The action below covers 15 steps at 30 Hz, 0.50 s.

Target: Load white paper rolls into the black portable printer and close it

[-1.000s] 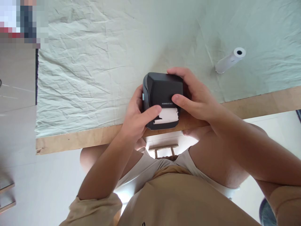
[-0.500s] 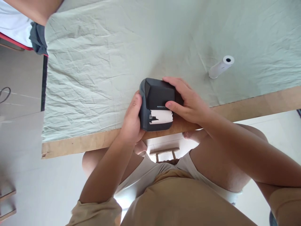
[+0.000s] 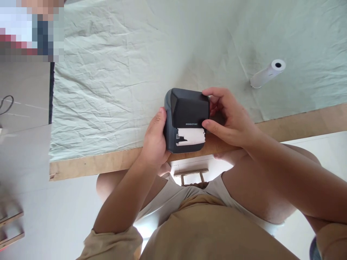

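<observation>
A dark label printer [image 3: 189, 108] is held above the table's near edge, its black lid closed. A torn-edged strip of white paper [image 3: 192, 136] lies across its front, below the lid. My left hand [image 3: 156, 139] grips the printer's left side, thumb along the edge and fingers hidden underneath. At the right side, my right hand [image 3: 227, 117] touches the lid's edge with thumb and index fingertip, the other fingers curled. A white paper roll [image 3: 267, 74] with a dark core rests on the cloth to the right.
A wrinkled pale green cloth [image 3: 108, 79] covers the table, with a bare wooden edge [image 3: 94, 164] in front. Pixelation blurs the upper left corner. Wooden pieces [image 3: 12, 218] show at the lower left, and a cable [image 3: 8, 104] above them.
My right hand has slid outward to the printer's right edge, baring more of the lid. The printer, paper roll and hands appear slightly farther right in view.
</observation>
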Motion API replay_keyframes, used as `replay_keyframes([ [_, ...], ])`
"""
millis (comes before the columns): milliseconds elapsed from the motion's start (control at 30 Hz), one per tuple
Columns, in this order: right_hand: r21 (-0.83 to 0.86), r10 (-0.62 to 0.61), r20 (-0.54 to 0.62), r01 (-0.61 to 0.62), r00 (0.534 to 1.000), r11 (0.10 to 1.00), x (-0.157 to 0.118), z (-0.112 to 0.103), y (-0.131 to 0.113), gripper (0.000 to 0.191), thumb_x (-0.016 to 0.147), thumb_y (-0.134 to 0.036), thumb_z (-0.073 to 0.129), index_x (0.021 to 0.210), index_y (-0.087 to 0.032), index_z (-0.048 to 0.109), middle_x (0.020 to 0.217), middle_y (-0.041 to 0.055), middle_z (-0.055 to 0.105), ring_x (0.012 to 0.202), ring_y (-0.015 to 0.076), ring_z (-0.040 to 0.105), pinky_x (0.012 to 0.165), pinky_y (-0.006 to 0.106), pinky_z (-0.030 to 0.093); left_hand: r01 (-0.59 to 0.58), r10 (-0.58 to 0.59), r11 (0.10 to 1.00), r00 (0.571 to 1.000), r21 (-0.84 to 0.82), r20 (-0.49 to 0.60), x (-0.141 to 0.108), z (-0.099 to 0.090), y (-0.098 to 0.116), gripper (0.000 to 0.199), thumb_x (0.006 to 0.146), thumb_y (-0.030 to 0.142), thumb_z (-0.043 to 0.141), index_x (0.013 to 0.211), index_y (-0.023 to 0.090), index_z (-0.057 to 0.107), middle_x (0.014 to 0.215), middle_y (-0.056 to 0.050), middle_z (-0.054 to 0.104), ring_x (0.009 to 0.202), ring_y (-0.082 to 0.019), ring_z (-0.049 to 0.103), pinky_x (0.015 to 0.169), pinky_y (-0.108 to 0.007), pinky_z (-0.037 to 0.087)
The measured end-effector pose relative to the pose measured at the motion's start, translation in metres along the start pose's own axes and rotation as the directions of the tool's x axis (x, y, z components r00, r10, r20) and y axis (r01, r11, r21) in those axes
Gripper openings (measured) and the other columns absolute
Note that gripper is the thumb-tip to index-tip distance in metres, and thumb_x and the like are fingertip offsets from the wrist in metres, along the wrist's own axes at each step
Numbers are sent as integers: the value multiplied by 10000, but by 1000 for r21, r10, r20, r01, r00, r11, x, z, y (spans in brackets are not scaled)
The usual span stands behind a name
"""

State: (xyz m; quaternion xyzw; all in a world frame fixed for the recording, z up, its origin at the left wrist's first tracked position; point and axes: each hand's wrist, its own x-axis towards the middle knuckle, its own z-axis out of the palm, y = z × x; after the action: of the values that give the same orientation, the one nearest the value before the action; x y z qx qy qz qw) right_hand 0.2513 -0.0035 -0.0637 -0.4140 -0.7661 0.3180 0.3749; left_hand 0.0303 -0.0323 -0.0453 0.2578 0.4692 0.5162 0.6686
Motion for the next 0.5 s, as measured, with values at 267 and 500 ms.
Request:
replay_keyframes([
  [267,50,-4,38,2,999,999,-1,-6,-7,757,906,-569,846,1568,-366,540,1243,57,744,1053,286,753,875,482,675,-89,89,996,994,8,-65,-2,3,0,384,951,608,860,885,243,760,856,-31,827,1117,-332,867,923,-447,746],
  [500,60,42,-30,-40,999,997,0,-12,-28,619,908,-483,897,1457,-371,633,702,-80,637,581,186,625,583,376,586,-51,52,998,997,21,-62,-4,6,5,374,993,609,813,934,240,801,851,-20,837,966,-258,864,784,-342,703],
])
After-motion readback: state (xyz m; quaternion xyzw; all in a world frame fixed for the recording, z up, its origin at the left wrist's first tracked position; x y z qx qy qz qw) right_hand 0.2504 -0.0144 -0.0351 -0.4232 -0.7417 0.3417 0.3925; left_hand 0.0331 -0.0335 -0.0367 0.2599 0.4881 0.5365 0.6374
